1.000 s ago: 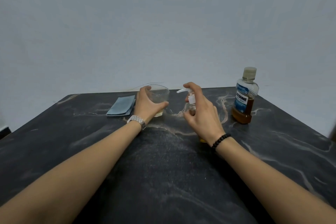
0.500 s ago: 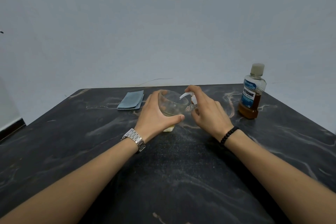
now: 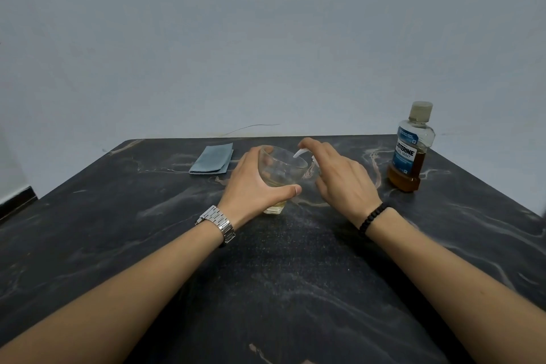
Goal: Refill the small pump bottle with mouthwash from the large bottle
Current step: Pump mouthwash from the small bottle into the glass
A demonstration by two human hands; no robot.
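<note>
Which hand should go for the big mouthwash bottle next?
Right. The right hand is nearer the mouthwash bottle, which stands capped on its side. The left hand grips the glass.

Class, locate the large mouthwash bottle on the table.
In the head view, the large mouthwash bottle stands upright at the table's far right, apart from the right hand.

Both forearms outstretched, left grip (image 3: 254, 183) curled with thumb forward, right grip (image 3: 339, 177) arched, forefinger extended downward.
</note>
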